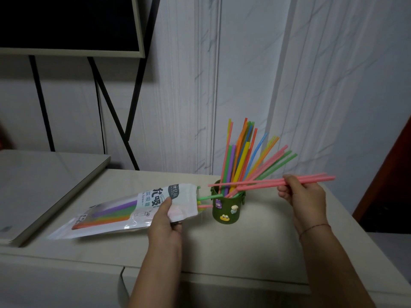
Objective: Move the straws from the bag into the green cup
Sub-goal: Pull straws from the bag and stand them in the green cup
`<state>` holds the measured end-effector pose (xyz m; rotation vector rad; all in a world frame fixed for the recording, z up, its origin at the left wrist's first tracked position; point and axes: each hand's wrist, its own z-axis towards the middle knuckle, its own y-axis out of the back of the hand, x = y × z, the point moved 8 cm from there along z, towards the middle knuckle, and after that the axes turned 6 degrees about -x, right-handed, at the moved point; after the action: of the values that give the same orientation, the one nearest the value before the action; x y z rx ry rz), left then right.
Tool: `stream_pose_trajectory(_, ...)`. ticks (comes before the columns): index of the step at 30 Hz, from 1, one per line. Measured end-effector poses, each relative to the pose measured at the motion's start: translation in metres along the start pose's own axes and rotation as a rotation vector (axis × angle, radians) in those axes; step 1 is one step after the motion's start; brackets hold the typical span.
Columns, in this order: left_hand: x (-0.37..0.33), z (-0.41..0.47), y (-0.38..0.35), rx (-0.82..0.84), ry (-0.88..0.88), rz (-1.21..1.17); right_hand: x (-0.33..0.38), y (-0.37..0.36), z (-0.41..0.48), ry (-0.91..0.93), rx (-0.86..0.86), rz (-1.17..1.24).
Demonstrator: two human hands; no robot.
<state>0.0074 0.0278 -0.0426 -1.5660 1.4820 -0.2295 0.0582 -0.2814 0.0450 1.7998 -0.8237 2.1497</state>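
Holding pink straws pinched level, the right hand hovers at the green cup's three o'clock. Left hand grips the bag. Many straws stand in the cup; several remain bagged.

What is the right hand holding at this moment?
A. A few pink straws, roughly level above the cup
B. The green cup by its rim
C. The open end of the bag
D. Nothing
A: the right hand pinches a few pink straws lying roughly level over the green cup, while the left hand holds the bag near its open end.
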Motion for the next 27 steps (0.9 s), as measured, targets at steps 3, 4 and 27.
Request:
stream_pose_trajectory(3, 0.0, 0.001, 0.0, 0.003, 0.002, 0.0, 0.006, 0.005, 0.003, 0.04, -0.028, -0.003)
stream_pose_trajectory(4, 0.0, 0.001, 0.0, 0.004, 0.003, 0.0, 0.008, 0.006, 0.003, 0.056, -0.034, -0.009)
stream_pose_trajectory(27, -0.001, -0.001, -0.001, 0.013, 0.009, 0.02, -0.012, -0.068, -0.023, 0.161, 0.256, -0.369)
